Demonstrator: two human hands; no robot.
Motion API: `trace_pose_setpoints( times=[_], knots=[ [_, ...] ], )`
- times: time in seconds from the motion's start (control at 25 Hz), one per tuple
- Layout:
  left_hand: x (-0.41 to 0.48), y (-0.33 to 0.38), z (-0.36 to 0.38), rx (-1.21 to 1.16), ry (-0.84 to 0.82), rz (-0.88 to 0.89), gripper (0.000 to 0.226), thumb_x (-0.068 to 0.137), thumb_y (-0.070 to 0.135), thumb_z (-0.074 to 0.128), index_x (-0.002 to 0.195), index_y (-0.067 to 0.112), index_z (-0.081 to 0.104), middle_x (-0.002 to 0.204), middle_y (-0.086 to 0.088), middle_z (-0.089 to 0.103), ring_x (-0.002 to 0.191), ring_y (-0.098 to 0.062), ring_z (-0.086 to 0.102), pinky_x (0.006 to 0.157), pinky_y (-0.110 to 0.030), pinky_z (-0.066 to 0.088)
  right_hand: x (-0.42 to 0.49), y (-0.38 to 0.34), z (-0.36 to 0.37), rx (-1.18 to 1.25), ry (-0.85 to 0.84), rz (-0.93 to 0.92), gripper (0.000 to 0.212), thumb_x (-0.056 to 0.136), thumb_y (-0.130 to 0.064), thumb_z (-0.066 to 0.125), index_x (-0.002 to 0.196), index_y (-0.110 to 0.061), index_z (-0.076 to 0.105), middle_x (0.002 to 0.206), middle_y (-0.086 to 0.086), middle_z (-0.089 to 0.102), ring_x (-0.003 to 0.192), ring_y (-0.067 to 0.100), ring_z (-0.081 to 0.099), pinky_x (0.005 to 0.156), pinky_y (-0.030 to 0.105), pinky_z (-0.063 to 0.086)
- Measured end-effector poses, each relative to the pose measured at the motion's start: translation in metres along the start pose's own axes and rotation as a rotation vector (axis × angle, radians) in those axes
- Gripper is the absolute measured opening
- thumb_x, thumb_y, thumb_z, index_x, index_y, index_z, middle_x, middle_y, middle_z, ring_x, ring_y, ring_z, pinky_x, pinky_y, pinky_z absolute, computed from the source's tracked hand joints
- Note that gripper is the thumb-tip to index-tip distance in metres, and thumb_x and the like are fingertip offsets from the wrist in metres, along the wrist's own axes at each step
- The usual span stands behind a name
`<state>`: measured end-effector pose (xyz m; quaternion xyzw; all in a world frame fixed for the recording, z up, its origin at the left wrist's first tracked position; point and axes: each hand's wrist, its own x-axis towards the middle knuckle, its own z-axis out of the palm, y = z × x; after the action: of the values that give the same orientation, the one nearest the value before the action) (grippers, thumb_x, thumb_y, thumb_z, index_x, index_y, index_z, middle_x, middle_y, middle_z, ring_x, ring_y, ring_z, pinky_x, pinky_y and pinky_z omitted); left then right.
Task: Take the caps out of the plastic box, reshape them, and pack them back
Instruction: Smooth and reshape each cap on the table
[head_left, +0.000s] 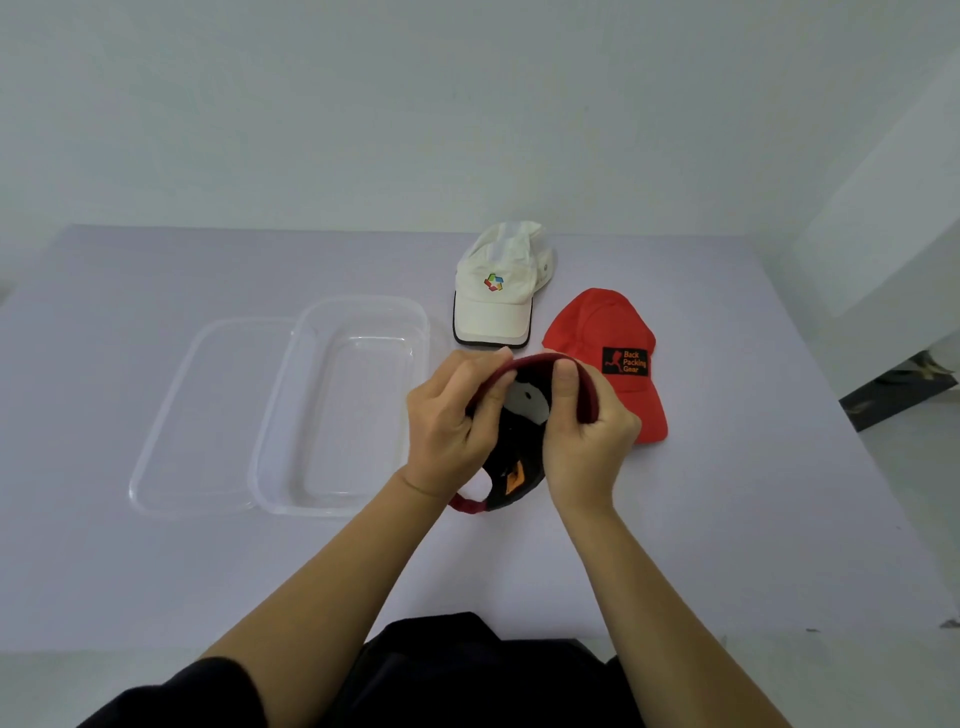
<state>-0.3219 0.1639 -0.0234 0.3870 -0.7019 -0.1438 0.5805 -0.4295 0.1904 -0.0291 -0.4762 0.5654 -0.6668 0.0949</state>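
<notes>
Both hands grip one dark cap (511, 457) just above the tabletop (727, 519), its hollow turned toward the camera: the left hand (447, 426) pinches the dark red brim (540, 361) at its left side, fingers curled over the edge, and the right hand (584, 431) pinches the right side, thumb pressed on the inner face. Going left to right, a clear lid (202, 415) lies flat at the left, the clear plastic box (343, 405) sits partly on it and looks empty, then comes the held cap, with a white cap (496, 296) beyond it and a red cap (605, 338) just to the right, both resting on the tabletop. The held cap should be light and soft in the crown, which sags and folds freely, while the brim is likely a stiff, springy insert that takes a curve when bent from both edges. Holding at the brim's two sides, as here, gives the best control; the cloth crown would only crumple. A red strap (465, 505) dangles at the near end and could snag when packing.
</notes>
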Motion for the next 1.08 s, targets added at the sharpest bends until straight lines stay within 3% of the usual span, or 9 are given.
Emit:
trace_pose_setpoints(
  times=[0.12,0.32,0.52,0.72,0.8,0.92,1.0,1.08],
  knots=[
    [0.002,0.001,-0.004,0.064,-0.027,-0.01,0.013,0.09,0.016,0.054,0.092,0.008,0.065,0.078,-0.004,0.066,0.078,0.0,0.054,0.073,-0.001,0.041,0.003,0.004,-0.007,-0.026,-0.053,-0.098,0.045,0.093,-0.037,0.048,0.088,0.001,0.072,0.08,-0.009,0.063,0.073,-0.006,0.06,0.067,0.003,0.044],
    [0.01,0.004,-0.011,0.196,-0.008,0.078,0.025,0.085,0.022,0.063,0.07,0.003,0.066,0.061,-0.005,0.061,0.062,-0.01,0.048,0.058,-0.007,0.035,0.005,0.004,-0.013,-0.081,-0.058,-0.227,0.038,0.092,-0.03,0.052,0.088,0.002,0.072,0.087,-0.006,0.064,0.081,0.003,0.061,0.075,0.005,0.046],
    [0.017,0.005,-0.014,0.128,0.003,0.187,0.031,0.09,0.022,0.057,0.068,0.003,0.065,0.052,-0.007,0.055,0.057,-0.01,0.041,0.056,-0.005,0.03,0.007,-0.001,-0.01,-0.063,-0.013,-0.146,0.044,0.091,-0.038,0.051,0.082,-0.001,0.073,0.078,-0.011,0.063,0.073,-0.009,0.058,0.066,0.006,0.045],
    [0.023,-0.002,-0.017,0.095,-0.087,0.292,0.041,0.091,0.023,0.056,0.062,-0.003,0.067,0.05,-0.008,0.056,0.053,-0.014,0.042,0.047,-0.019,0.036,0.012,0.001,-0.015,-0.053,-0.075,-0.151,0.046,0.091,-0.041,0.051,0.082,-0.002,0.073,0.075,-0.01,0.063,0.069,0.002,0.059,0.062,0.01,0.047],
    [0.021,-0.005,-0.016,0.099,-0.102,0.292,0.041,0.092,0.024,0.056,0.063,-0.003,0.067,0.051,-0.008,0.058,0.054,-0.014,0.044,0.047,-0.019,0.038,0.012,0.003,-0.016,-0.055,-0.086,-0.145,0.046,0.091,-0.042,0.051,0.082,-0.002,0.073,0.075,-0.01,0.063,0.07,-0.002,0.06,0.063,0.009,0.047],
    [0.015,-0.006,-0.011,0.113,-0.124,0.155,0.031,0.09,0.023,0.058,0.071,-0.001,0.066,0.06,-0.008,0.061,0.06,-0.012,0.048,0.054,-0.013,0.038,0.011,0.006,-0.014,-0.079,-0.078,-0.152,0.044,0.091,-0.039,0.052,0.083,-0.001,0.073,0.078,-0.01,0.063,0.072,0.0,0.06,0.065,0.007,0.046],
    [0.013,-0.004,-0.009,0.134,-0.197,0.041,0.02,0.087,0.021,0.058,0.087,0.003,0.066,0.075,-0.005,0.066,0.072,-0.011,0.054,0.062,-0.011,0.04,0.014,0.008,-0.015,-0.106,-0.079,-0.2,0.044,0.092,-0.037,0.051,0.086,0.0,0.073,0.081,-0.007,0.064,0.075,0.007,0.062,0.069,0.006,0.047],
    [0.015,-0.002,-0.009,0.176,-0.319,-0.076,0.027,0.087,0.021,0.055,0.111,0.011,0.064,0.095,-0.001,0.07,0.085,-0.01,0.059,0.07,-0.012,0.044,0.021,0.012,-0.019,-0.134,-0.114,-0.301,0.04,0.093,-0.033,0.051,0.089,0.0,0.073,0.088,-0.004,0.067,0.079,0.011,0.066,0.075,0.012,0.051]
  ],
)
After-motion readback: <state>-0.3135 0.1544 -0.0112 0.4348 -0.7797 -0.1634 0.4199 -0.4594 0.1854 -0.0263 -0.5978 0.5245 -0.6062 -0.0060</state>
